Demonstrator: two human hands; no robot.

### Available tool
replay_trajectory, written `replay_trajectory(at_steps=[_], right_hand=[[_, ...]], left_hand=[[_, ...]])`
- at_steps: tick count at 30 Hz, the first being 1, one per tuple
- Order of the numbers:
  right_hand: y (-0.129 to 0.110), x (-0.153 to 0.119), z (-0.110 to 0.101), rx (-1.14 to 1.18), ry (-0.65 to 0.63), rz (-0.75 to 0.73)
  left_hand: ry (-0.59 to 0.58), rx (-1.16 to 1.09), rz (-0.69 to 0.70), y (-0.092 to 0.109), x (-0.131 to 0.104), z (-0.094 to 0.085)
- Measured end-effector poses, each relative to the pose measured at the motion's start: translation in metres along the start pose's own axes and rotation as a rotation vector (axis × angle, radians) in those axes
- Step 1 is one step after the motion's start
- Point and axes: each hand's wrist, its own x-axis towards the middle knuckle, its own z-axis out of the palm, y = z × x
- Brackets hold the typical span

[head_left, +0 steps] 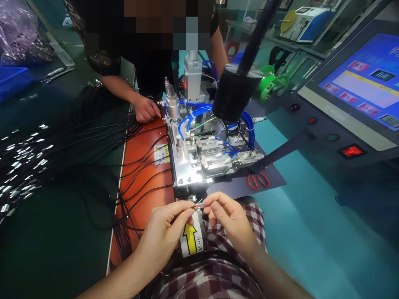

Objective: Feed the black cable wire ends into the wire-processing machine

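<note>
Just in front of my lap, my left hand pinches the end of a thin black cable between thumb and forefinger. Fine coloured wires stick out of that end to the right. My right hand has its thumb and curled fingers closed at the tips of these wires; the exact contact is too small to make out. Directly beyond both hands stands a metal machine with blue air tubes. Several black cables run into its left side. Below my left hand is a label with a yellow arrow.
A co-worker's hand rests at the machine's far left corner. Red-handled scissors lie to the right. A black lamp head hangs over the machine, and a control screen stands at right. Bundled cables cover the left table.
</note>
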Motion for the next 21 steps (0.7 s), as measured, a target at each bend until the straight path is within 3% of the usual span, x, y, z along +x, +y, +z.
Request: replay_trajectory(at_steps=[9, 14, 21], right_hand=[[0.008, 0.003, 0.007, 0.036, 0.008, -0.07], [0.021, -0.003, 0.019, 0.015, 0.003, -0.12], [0.019, -0.006, 0.017, -0.111, -0.015, -0.159]], left_hand=[[0.008, -0.062, -0.05, -0.004, -0.002, 0.003], [0.002, -0.043, -0.008, -0.007, -0.002, 0.005], [0.055, -0.069, 0.002, 0.009, 0.005, 0.003]])
